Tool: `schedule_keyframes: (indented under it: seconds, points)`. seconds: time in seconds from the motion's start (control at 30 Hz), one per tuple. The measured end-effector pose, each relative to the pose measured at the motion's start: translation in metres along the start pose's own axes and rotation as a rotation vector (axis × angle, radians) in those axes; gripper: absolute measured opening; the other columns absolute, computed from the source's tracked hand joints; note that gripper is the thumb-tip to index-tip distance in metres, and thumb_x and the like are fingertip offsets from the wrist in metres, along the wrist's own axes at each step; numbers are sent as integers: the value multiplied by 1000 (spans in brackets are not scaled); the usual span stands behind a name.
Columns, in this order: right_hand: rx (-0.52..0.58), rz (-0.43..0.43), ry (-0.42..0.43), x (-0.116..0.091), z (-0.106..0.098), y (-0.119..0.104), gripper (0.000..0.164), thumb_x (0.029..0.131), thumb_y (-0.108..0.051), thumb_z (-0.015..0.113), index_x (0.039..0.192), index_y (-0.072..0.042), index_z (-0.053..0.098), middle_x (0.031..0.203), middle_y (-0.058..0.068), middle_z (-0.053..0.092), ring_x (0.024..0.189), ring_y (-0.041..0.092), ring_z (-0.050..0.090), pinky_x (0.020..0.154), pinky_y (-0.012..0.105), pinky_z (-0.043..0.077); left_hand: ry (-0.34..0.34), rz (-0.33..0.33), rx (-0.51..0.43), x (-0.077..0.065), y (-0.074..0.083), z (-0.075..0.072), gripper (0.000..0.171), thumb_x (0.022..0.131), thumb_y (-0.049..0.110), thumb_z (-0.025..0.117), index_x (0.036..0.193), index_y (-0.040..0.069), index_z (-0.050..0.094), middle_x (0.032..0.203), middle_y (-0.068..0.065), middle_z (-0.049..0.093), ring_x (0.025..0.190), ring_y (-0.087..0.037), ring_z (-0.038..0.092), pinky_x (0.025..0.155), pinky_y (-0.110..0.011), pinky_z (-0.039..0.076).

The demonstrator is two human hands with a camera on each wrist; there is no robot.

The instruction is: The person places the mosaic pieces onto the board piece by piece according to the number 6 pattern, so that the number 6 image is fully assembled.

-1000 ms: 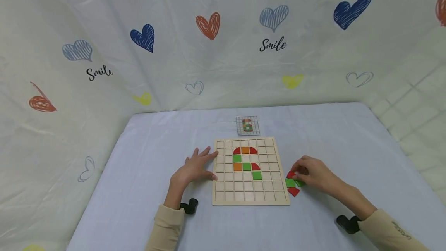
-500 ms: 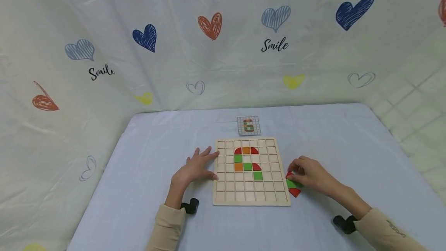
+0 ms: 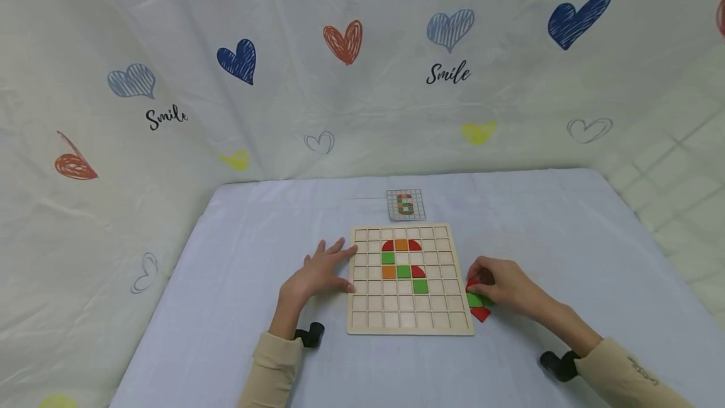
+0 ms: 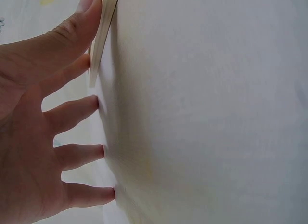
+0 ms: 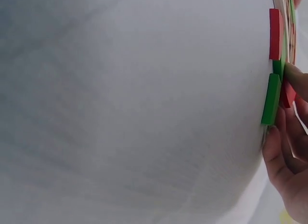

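Note:
My left hand (image 3: 317, 274) is spread at the left side of a wooden grid board (image 3: 374, 303), thumb and index finger touching its edge. In the left wrist view the other fingertips rest on the white cloth. Red, orange and green tiles sit in the board's cells, including a green square tile (image 3: 420, 286). Off the board's right edge, my right hand (image 3: 506, 282) pinches a red tile (image 5: 288, 95) between thumb and fingers, partly hidden by them. Close by lie a green tile (image 3: 474, 300), another green tile (image 5: 271, 99) under the hand, and a red tile (image 3: 481, 314).
Behind the board lies a small pattern card (image 3: 406, 204) showing a coloured figure on a grid. A white cloth (image 3: 272, 219) covers the table, and a curtain printed with hearts (image 3: 385, 112) hangs at the back.
The right hand has shifted slightly left toward the board, its thumb and fingers closing over the red tile. The left hand stays at the board's edge; the head view has shifted a little.

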State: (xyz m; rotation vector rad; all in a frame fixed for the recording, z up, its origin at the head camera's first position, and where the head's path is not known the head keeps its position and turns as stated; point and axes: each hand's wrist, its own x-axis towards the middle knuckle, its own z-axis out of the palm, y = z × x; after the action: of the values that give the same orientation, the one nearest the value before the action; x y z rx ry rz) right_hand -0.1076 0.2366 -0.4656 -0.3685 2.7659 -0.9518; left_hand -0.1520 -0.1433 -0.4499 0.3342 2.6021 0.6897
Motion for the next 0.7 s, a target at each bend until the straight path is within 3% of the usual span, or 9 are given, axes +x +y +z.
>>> schedule_keyframes:
  seconds: [0.47,0.7]
  points:
    - [29,-135,71,-1,0,-2,15,86,-7,81,97,-15,73,93,-8,71,82,4,62,76,20,58,-1,1,2,-3,2,-1,88,80,29,87,158,22,45,170,-11,25,158,-49,6,118,-78,12]
    - [101,-136,55,-1,0,-6,14,87,-5,80,98,-12,75,96,-5,72,86,8,67,81,32,63,6,2,-9,-3,1,0,89,80,30,88,157,23,45,170,-11,26,158,-48,5,118,-77,11]
